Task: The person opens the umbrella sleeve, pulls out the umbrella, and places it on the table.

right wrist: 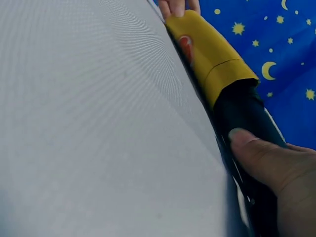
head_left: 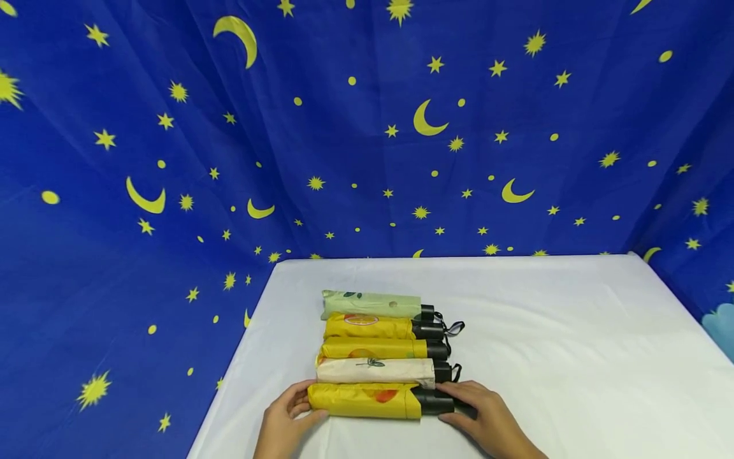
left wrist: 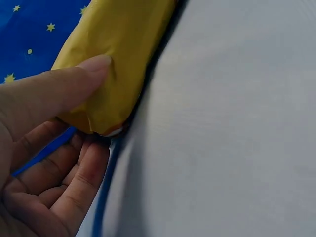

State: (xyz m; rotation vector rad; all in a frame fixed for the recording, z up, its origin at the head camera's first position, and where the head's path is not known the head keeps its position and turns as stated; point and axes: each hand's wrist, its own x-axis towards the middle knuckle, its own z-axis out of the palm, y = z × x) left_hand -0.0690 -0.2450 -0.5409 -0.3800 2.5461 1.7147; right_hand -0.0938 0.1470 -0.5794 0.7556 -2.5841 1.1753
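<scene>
Five sleeves (head_left: 373, 348), black handles (head_left: 438, 350) protruding | left fingers (left wrist: 79, 185) pinch nearest yellow sleeve (head_left: 355, 400) | right fingers (head_left: 467, 391) its handle (head_left: 434, 402)

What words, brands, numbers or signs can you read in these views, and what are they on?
No text can be read in any view.
Second umbrella from the back: an oval mark; any lettering in it is too small to read.
Front yellow umbrella: an orange-red print, no lettering visible.
Blue backdrop: printed moons and stars, no lettering visible.
</scene>
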